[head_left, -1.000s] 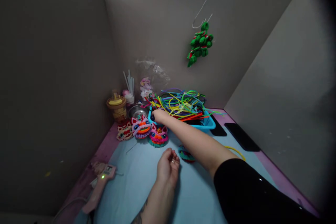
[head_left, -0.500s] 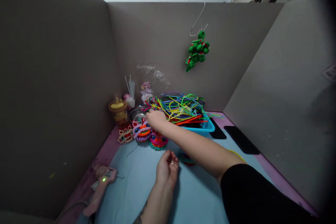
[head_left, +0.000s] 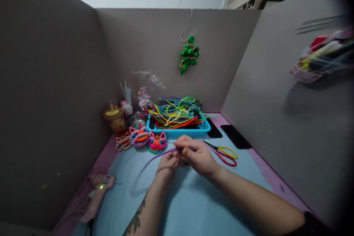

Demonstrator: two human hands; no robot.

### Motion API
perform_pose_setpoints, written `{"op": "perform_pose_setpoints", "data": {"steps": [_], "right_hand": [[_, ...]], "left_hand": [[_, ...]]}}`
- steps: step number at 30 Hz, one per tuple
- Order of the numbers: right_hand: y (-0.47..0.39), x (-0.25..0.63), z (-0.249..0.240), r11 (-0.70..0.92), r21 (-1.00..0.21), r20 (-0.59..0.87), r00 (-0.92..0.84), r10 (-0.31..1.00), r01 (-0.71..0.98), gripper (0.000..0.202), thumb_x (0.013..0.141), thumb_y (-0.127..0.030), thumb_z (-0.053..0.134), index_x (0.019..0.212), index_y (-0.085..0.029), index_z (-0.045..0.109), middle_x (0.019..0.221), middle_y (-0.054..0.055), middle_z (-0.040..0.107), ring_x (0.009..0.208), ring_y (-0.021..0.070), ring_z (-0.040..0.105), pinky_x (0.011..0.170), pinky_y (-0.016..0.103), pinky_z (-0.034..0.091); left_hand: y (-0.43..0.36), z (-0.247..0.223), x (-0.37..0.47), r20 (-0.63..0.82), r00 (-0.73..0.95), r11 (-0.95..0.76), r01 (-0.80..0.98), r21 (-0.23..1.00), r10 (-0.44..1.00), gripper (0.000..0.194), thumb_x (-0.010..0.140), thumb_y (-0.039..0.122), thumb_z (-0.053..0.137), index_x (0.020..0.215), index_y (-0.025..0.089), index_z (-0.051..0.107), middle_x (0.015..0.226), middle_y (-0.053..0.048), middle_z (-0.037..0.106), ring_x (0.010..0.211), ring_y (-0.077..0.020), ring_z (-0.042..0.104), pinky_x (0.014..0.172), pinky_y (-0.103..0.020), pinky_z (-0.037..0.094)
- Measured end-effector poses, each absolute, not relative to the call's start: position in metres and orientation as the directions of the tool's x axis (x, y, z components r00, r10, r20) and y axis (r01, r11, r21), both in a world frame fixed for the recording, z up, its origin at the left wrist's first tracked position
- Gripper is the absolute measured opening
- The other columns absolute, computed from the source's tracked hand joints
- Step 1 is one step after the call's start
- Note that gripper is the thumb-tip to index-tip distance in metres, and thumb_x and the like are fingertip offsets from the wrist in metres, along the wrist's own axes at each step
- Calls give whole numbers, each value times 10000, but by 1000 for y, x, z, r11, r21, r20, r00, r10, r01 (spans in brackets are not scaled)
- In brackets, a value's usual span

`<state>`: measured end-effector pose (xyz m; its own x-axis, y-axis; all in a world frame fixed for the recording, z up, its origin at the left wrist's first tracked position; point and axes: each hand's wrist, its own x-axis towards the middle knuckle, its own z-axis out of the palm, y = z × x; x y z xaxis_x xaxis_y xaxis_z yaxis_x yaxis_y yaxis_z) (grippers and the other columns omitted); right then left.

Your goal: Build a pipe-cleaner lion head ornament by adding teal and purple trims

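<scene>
Beneath the fingers we see the blue mat (head_left: 199, 206), and just beyond them the tray (head_left: 179, 131). To their left, nearer us, lies the glue gun (head_left: 98, 199). We find the right hand (head_left: 203, 156) with thumb and fingers pinched on the purple stem (head_left: 155, 158); the left hand (head_left: 167, 164) curls just beside, and we cannot tell whether its fingers grip too. From the right fingertips the stem runs left over the left hand, bending down into a blurred end. Just right of the fingers we see scissors (head_left: 225, 155).
</scene>
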<state>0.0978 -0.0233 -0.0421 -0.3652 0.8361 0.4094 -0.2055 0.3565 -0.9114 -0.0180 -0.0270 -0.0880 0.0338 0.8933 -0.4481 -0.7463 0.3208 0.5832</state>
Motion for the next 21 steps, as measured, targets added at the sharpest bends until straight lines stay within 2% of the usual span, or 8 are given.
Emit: {"op": "perform_pose_setpoints", "data": {"steps": [3,6,8,10,13,15,18,21], "right_hand": [[-11,138,-68,80,-860,116,-41,992,-505,314,606,-413,799,849,-229,722,745,21,671,650,135,641,602,257,541],[-5,157,-92,41,-790,-23,96,995,-611,333,504,-332,858,768,-197,707,707,10,677,669,124,652,610,212,534],[-8,159,-107,29,-784,-60,123,991,-620,343,481,-293,864,763,-186,700,693,2,675,661,121,651,602,204,526],[-15,155,-119,-8,-796,-91,107,990,-605,342,485,-292,860,762,-177,696,686,4,676,644,120,645,579,202,510],[-27,144,-131,-52,-853,-85,39,996,-519,308,529,-319,836,751,-163,689,640,4,661,585,119,611,531,212,474],[-31,139,-135,-42,-891,-48,1,999,-453,279,572,-338,808,752,-161,689,640,5,654,560,112,578,511,215,449],[-32,138,-137,-6,-931,4,-29,1000,-364,271,618,-355,767,797,-167,688,690,6,656,573,106,554,499,209,420],[-29,145,-135,26,-964,41,-49,998,-266,292,623,-344,750,840,-164,675,695,4,655,605,121,575,557,234,455]], "left_hand": [[-35,-95,-13,-175,198,256,-529,809,964,102,682,33,703,769,85,697,685,-101,691,578,-128,619,544,-179,447],[-43,-101,-10,-99,301,202,-337,919,949,73,671,49,709,628,104,691,599,-96,671,503,-115,571,510,-174,431],[-51,-102,-8,-34,254,103,-263,959,967,119,657,33,706,624,147,695,644,-89,686,581,-142,602,577,-195,471],[-58,-99,-4,74,110,-48,-223,974,991,204,629,1,708,682,197,708,817,-89,716,818,-178,638,767,-229,490],[-61,-94,3,210,-26,-212,-102,972,977,306,611,-5,717,788,244,715,1047,-74,692,1151,-193,525,1035,-292,343],[-59,-96,5,252,-6,-252,12,968,968,320,618,26,725,842,254,713,1039,-72,693,1161,-205,519,1092,-344,263],[-51,-109,1,344,73,-351,282,893,936,293,690,114,699,947,256,700,904,-76,713,935,-218,622,1023,-389,350],[-45,-124,-8,514,203,-524,583,621,834,199,805,189,596,981,227,682,840,-73,712,779,-209,632,807,-347,471]]}}
